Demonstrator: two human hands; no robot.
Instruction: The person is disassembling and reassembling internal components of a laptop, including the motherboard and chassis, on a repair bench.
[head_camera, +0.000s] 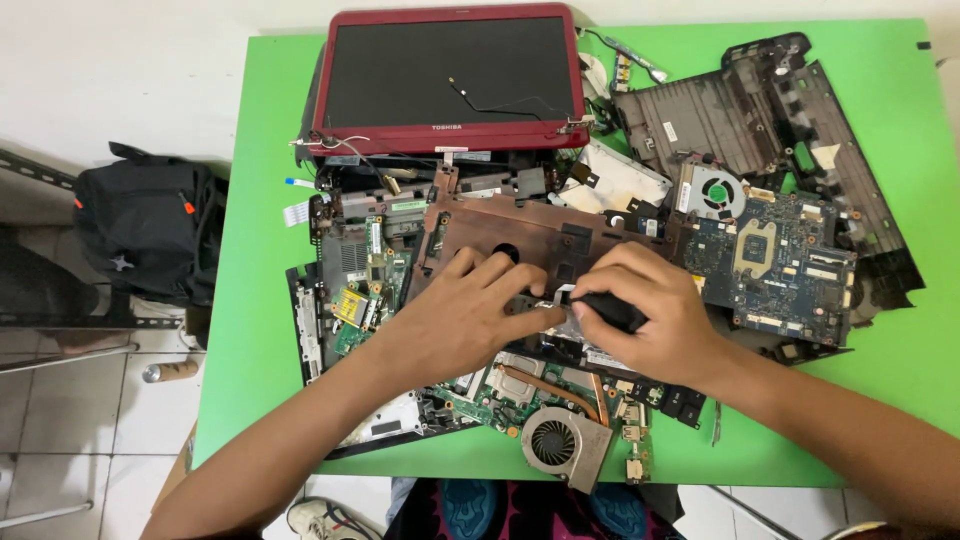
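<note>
Head view, looking straight down. Bright green rectangular table (880, 330) is crowded through the middle with laptop parts; I see bare green only along the left strip, the right edge and a thin band at the near edge. White tiled floor (60, 420) shows past the left edge, with a black fabric backpack (150, 230) lying there.

Left hand (465, 310) lies flat, fingers spread narrow, pressing on a dark red-brown plastic laptop chassis panel (520, 235) that sits tilted across the pile. Right hand (640, 310) is curled shut around a small black rounded object (610, 312); I cannot tell what it is. The two hands nearly touch at the fingertips, over the panel's near edge.

Behind the panel, a red-framed laptop lid with dark matte screen (450, 75) lies at the far edge, thin wires trailing over it. To the right, a blue circuit board with a square metal socket (775, 265) lies beside a black ribbed plastic base shell (740, 110). Near edge: a green circuit board with copper heat pipe and round grey metal fan (555, 440), overhanging the table slightly.
</note>
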